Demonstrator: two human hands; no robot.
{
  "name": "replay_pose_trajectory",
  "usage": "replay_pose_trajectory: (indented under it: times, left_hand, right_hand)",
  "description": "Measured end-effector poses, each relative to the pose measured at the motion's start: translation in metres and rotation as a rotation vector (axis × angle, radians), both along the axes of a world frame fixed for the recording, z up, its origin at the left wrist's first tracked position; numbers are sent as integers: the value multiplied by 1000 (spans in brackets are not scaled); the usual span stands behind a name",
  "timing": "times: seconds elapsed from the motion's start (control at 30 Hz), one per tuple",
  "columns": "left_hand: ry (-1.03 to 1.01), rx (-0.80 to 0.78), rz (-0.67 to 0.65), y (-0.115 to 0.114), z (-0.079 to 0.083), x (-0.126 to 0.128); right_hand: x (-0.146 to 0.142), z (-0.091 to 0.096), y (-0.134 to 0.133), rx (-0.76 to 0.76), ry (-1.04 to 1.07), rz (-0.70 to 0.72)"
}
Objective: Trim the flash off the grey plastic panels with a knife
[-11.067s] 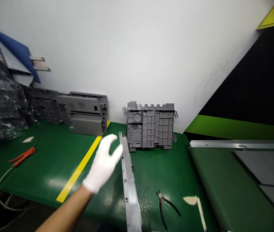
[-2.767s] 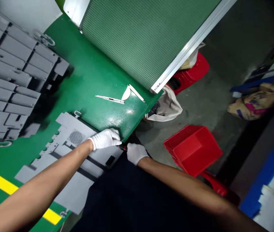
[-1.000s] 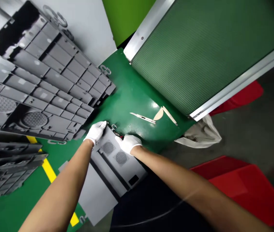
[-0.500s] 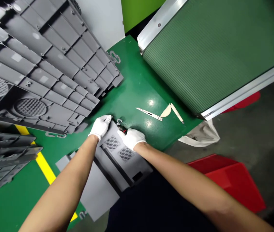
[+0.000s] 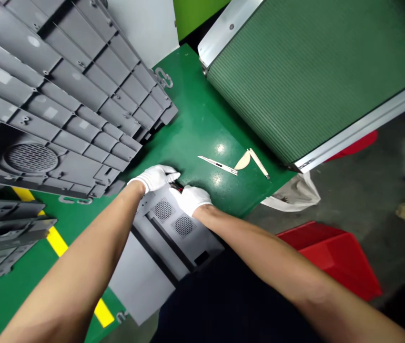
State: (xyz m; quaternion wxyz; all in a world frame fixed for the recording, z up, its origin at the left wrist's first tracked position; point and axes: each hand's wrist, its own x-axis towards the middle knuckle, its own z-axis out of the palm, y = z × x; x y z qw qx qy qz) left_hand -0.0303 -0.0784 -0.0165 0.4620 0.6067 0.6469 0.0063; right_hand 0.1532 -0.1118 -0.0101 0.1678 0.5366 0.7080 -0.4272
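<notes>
A flat grey plastic panel (image 5: 159, 257) with two round grilles lies on the green table (image 5: 202, 128), its near end past the table's front edge. Both of my hands wear white gloves and meet at the panel's far corner. My left hand (image 5: 155, 176) lies curled over that corner, fingers closed on its edge. My right hand (image 5: 191, 198) is closed round a small red-and-black handled tool (image 5: 177, 186), whose tip sits at the corner between the two hands.
A big ribbed grey moulded part (image 5: 59, 114) leans at the left, more grey parts (image 5: 2, 238) below it. A knife blade (image 5: 218, 165) and pale scraps (image 5: 248, 160) lie on the table. A ribbed green conveyor (image 5: 295, 71) runs at right. Red bins (image 5: 327, 257) and a white bag (image 5: 295, 195) are on the floor.
My left hand has slid right along the panel's corner and now closes over the spot where a small loop stuck out. The right hand stays put with the tool.
</notes>
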Motion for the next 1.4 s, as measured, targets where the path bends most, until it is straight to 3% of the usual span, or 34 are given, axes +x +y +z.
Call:
replay_pose_trajectory:
  times: [0.1,0.2,0.27,0.5,0.6,0.67,0.73,0.8,0.87,0.93,1.03,1.1,1.17,1.23,1.33,1.4]
  left_hand:
    - [26,-131,-36,17,-7,9]
    - [96,-138,-61,25,-11,16]
    - [16,-139,-30,23,-10,16]
    - [-496,74,440,-23,8,-21]
    - [-482,119,608,-35,9,-31]
    - [-351,213,617,-38,14,-27]
    - [-179,385,537,-39,24,-12]
    - [-79,500,429,-39,37,19]
    - [-143,432,348,-37,45,68]
    - [-303,264,265,-32,48,130]
    - [-498,110,159,-19,47,219]
    - [-462,124,122,-10,44,253]
    - [-249,200,-9,-6,39,256]
    - [17,175,-291,-10,31,231]
    - [228,-285,-719,-30,25,173]
    - [297,-473,-783,-47,30,143]
  right_hand:
    - [0,-1,-1,17,1,-1]
    - [0,-2,-1,42,3,0]
    - [-1,-3,0,35,17,1]
    - [5,-10,-1,-28,-1,-59]
    - [14,-11,-3,-48,-4,-122]
    - [24,-12,-6,-85,21,-201]
    - [41,-15,-12,-133,64,-309]
    - [66,-19,-24,-228,102,-463]
    - [97,-24,-41,-360,127,-661]
    - [130,-29,-63,-441,150,-831]
    - [174,-36,-94,-514,106,-999]
    - [196,-40,-110,-546,79,-1082]
    - [213,-43,-120,-557,95,-1145]
    - [225,-44,-124,-555,118,-1194]
    - [240,-42,-122,-546,136,-1226]
    - [248,-37,-117,-539,164,-1216]
